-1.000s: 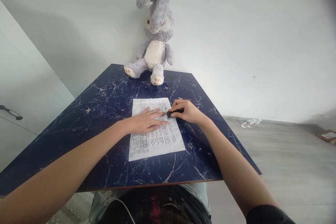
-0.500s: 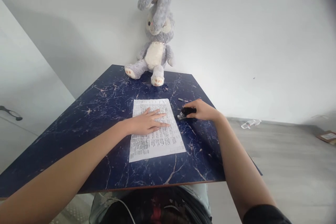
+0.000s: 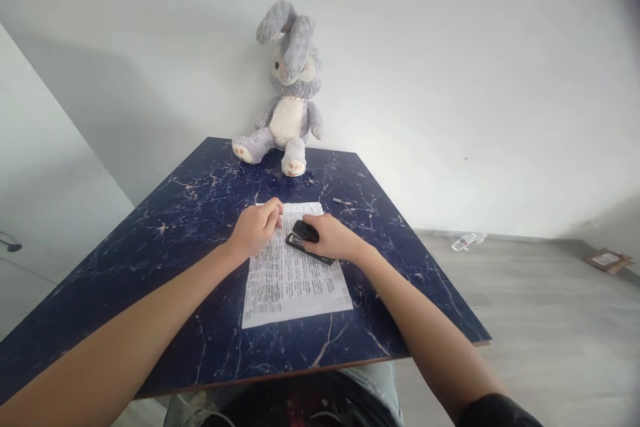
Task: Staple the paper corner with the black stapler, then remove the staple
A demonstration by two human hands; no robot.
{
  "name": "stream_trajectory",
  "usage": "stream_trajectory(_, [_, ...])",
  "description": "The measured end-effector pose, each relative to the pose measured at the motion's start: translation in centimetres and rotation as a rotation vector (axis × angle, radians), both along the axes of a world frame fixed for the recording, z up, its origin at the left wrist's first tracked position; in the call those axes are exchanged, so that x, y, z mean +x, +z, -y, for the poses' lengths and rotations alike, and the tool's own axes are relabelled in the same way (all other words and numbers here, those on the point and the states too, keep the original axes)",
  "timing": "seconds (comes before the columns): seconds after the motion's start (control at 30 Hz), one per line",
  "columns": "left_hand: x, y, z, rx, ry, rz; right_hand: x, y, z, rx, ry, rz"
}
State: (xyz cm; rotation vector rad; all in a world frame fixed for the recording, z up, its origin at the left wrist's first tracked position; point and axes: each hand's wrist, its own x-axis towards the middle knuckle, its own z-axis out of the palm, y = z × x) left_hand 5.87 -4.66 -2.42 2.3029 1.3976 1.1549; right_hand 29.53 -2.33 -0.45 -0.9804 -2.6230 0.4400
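Note:
A printed sheet of paper [image 3: 300,290] lies flat on the dark blue marbled table [image 3: 175,267]. My right hand [image 3: 330,237] is wrapped round a black stapler [image 3: 306,232], which is over the right half of the sheet with its jaw apart and facing left. My left hand [image 3: 257,223] is closed over the upper left part of the sheet, fingers curled together; whether anything is between them is hidden. A small grey strip [image 3: 337,200] lies just beyond the sheet's upper right corner.
A grey plush rabbit [image 3: 290,107] sits at the table's far end against the white wall [image 3: 425,80]. On the floor to the right are a clear plastic item [image 3: 465,241] and a brown cardboard piece [image 3: 607,259].
My right hand has brought the stapler leftward from beside the sheet to over it. The left hand, flat on the paper before, has curled closed and shifted toward the upper left. The view has tilted slightly.

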Motion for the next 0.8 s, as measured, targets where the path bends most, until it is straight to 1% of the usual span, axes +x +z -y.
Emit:
stream_trajectory(0.07, [0.0,-0.2,-0.2,-0.021,-0.01,0.012,2.2,0.3,-0.9,-0.105,-0.006,0.114])
stream_trajectory(0.13, [0.1,-0.4,-0.2,-0.051,-0.035,0.03,5.2,1.1,-1.8,-0.231,-0.018,0.196])
stream_trajectory(0.2, [0.3,-0.4,-0.1,-0.079,-0.058,0.059,8.3,2.0,-2.7,-0.332,0.016,0.225])
stream_trajectory(0.27, [0.3,-0.4,-0.1,-0.093,-0.066,0.075,10.7,2.7,-3.4,-0.426,0.068,0.205])
stream_trajectory(0.3, [0.3,-0.4,-0.1,-0.095,-0.064,0.075,11.5,2.7,-3.9,-0.449,0.062,0.168])
stream_trajectory(0.33, [0.3,-0.4,-0.1,-0.097,-0.06,0.073,11.9,2.5,-4.4,-0.428,0.016,0.111])
stream_trajectory(0.37, [0.3,-0.4,-0.1,-0.099,-0.057,0.073,12.1,2.0,-4.9,-0.359,-0.059,0.041])
stream_trajectory(0.43, [0.2,-0.5,-0.2,-0.102,-0.05,0.082,11.5,0.2,-6.2,-0.134,-0.225,-0.071])
stream_trajectory(0.47, [0.2,-0.5,-0.2,-0.101,-0.045,0.089,10.9,-1.0,-6.8,-0.037,-0.262,-0.076])
stream_trajectory(0.5, [0.2,-0.5,-0.2,-0.096,-0.041,0.095,10.0,-2.2,-7.5,-0.004,-0.256,-0.036])
stream_trajectory(0.57, [0.3,-0.5,-0.1,-0.072,-0.027,0.107,7.9,-4.6,-8.6,-0.02,-0.232,0.103])
stream_trajectory(0.63, [0.3,-0.5,0.0,-0.024,-0.006,0.121,5.4,-6.2,-9.4,-0.007,-0.215,0.198])
stream_trajectory(0.7, [0.4,-0.4,0.3,0.053,0.029,0.145,2.3,-7.0,-9.8,0.022,-0.18,0.237])
stream_trajectory(0.8, [0.3,-0.3,0.8,0.179,0.097,0.19,-3.3,-6.9,-9.6,0.021,-0.09,0.255])
